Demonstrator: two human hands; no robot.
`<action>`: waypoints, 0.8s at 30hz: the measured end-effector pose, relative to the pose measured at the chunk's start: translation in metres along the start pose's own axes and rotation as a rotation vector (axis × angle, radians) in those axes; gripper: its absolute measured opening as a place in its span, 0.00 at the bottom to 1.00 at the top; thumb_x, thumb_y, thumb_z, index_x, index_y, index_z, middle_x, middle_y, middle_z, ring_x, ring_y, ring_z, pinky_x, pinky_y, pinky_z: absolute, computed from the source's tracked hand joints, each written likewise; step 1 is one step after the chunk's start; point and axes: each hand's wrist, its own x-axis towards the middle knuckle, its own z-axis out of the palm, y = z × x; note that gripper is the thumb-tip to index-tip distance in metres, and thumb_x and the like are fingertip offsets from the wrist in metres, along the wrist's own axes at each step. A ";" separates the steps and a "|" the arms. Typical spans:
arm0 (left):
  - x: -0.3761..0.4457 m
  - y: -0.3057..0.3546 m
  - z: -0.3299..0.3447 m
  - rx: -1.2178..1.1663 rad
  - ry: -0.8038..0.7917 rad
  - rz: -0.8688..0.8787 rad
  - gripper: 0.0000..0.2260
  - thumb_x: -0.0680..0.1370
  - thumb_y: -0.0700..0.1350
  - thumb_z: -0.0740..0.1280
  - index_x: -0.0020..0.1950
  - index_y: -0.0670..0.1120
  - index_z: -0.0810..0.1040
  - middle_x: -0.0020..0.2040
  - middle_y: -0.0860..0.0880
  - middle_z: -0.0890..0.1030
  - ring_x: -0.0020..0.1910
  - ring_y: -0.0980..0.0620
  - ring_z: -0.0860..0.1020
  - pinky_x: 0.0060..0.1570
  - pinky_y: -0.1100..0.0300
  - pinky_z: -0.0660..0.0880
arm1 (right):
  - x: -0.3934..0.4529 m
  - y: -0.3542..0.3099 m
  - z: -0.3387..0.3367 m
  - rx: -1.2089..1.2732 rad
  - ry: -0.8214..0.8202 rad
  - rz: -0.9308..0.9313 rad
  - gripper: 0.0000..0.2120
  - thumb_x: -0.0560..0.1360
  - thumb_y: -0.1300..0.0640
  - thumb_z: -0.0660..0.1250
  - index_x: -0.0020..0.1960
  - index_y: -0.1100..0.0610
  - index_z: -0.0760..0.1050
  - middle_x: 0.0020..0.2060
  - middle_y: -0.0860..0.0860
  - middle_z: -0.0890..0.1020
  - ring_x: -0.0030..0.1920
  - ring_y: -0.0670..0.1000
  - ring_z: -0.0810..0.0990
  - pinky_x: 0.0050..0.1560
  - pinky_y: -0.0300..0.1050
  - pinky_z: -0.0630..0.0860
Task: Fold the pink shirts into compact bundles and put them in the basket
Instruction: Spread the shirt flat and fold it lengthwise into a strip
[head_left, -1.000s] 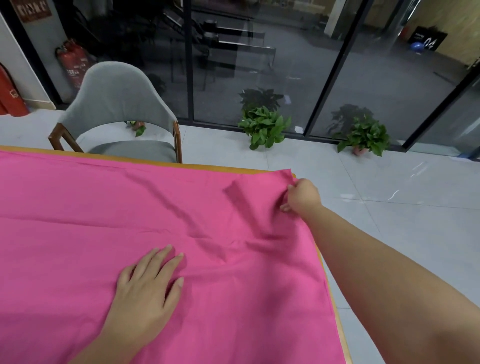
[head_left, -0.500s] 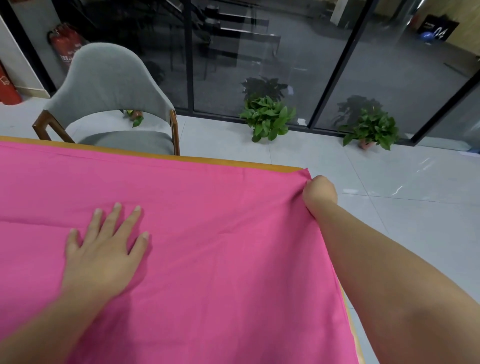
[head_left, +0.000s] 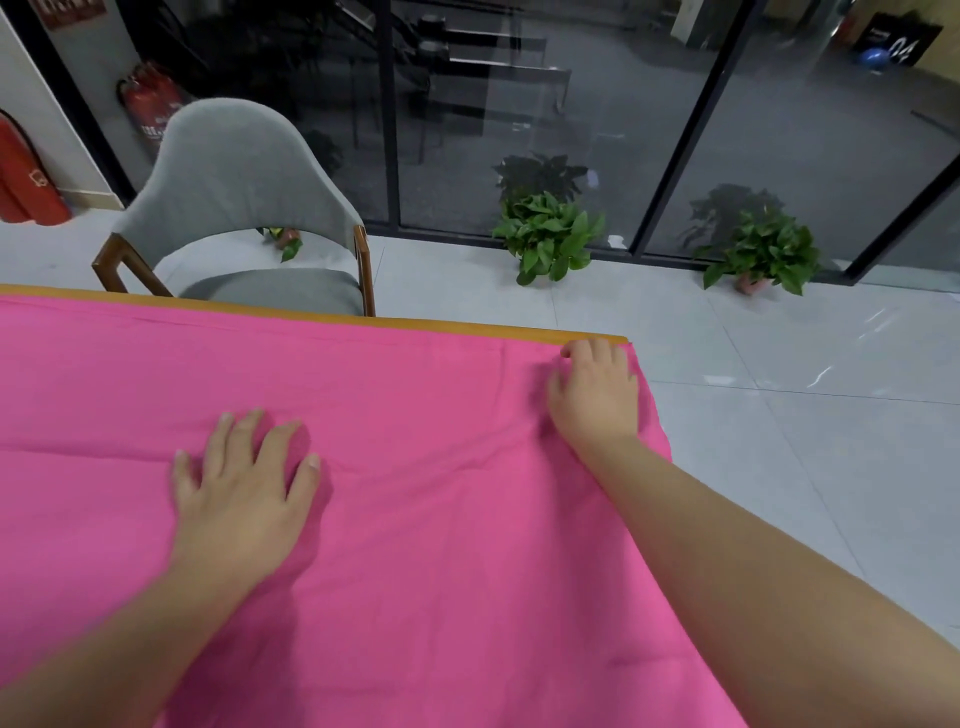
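A pink shirt lies spread flat and covers nearly the whole table top. My left hand presses on it palm down with fingers spread, near the middle. My right hand rests flat on the cloth at its far right corner, fingers reaching toward the table's far edge. No basket is in view.
The wooden table edge shows along the far side. A grey chair stands behind it on the left. Two potted plants sit on the tiled floor by the glass wall. A red extinguisher stands far left.
My right hand let go of the pinched corner and now lies flat on it. My left hand slid from the near middle to the left and now sits near the middle, and the creases are smoothed out.
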 end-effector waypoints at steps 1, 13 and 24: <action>0.008 0.004 -0.002 -0.042 0.059 0.035 0.22 0.79 0.56 0.50 0.66 0.49 0.72 0.72 0.45 0.66 0.74 0.44 0.58 0.70 0.38 0.53 | -0.006 -0.008 0.004 0.051 -0.010 -0.013 0.15 0.78 0.54 0.58 0.62 0.58 0.71 0.61 0.54 0.74 0.62 0.56 0.68 0.61 0.51 0.64; 0.145 0.063 -0.023 0.147 -0.115 0.198 0.09 0.81 0.52 0.59 0.58 0.53 0.75 0.59 0.49 0.74 0.64 0.47 0.65 0.61 0.48 0.59 | -0.018 -0.013 0.019 0.158 -0.159 0.103 0.28 0.80 0.47 0.52 0.77 0.56 0.54 0.76 0.51 0.57 0.77 0.50 0.48 0.76 0.51 0.41; 0.177 0.059 -0.026 -0.020 -0.152 0.216 0.06 0.83 0.47 0.55 0.49 0.46 0.66 0.37 0.53 0.72 0.47 0.47 0.71 0.49 0.53 0.56 | -0.018 -0.013 0.016 0.249 -0.096 0.126 0.25 0.79 0.49 0.54 0.74 0.56 0.59 0.72 0.51 0.65 0.75 0.51 0.57 0.76 0.52 0.44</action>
